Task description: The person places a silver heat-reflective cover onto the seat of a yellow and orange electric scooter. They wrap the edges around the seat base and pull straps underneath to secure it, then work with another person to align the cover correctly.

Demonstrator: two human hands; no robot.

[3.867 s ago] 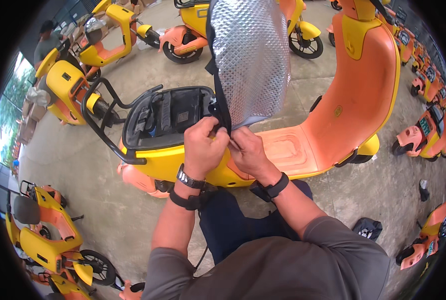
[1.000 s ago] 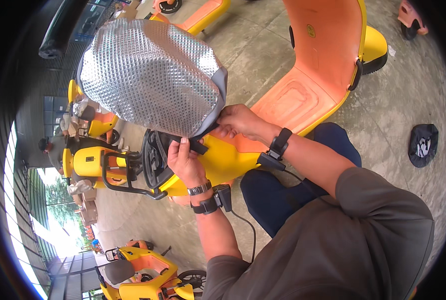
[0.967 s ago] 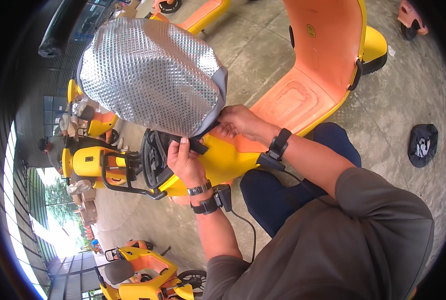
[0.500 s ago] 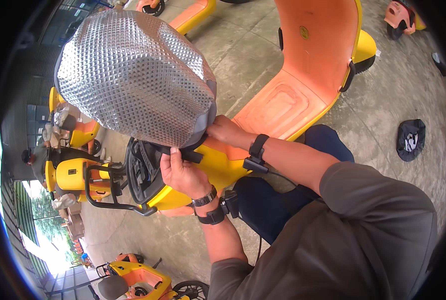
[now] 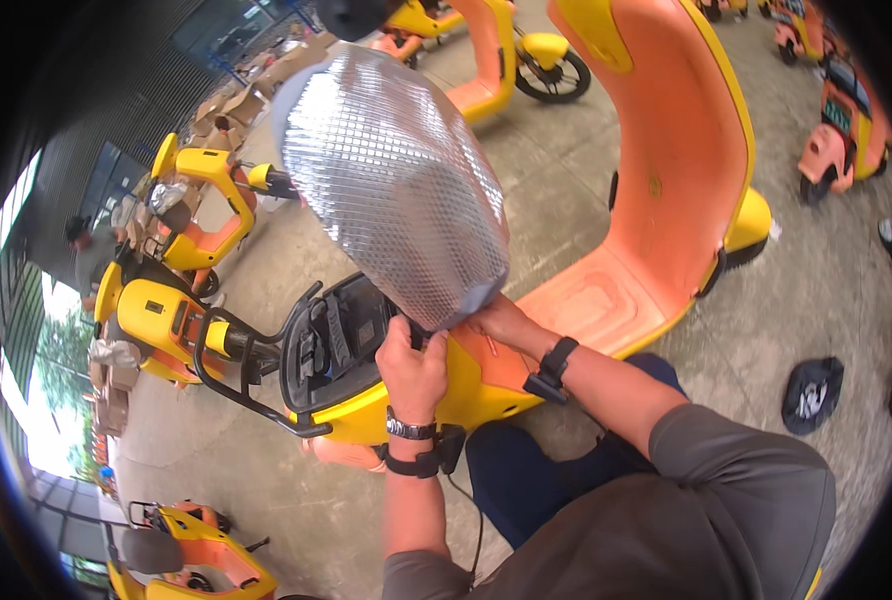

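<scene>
The silver cover (image 5: 396, 190), slanted 11-to-5 o'clock, is held at 12 o'clock from the left hand (image 5: 413, 368), its edge pinched there, while the right hand (image 5: 511, 326) is set nearer its 5 o'clock end, fingers too hidden to judge.

No word or number could be made out with certainty. White print (image 5: 815, 396) stood on the dark, rounded cloth item (image 5: 802, 408) lying on the floor (image 5: 736, 345) at the right. A green plate (image 5: 838, 115) with pale characters sat on a parked scooter (image 5: 828, 158) at the upper right. A small emblem (image 5: 655, 186), perhaps lettered but too blurred to tell, marked the orange leg shield (image 5: 696, 140) of the nearest scooter (image 5: 351, 415).
</scene>
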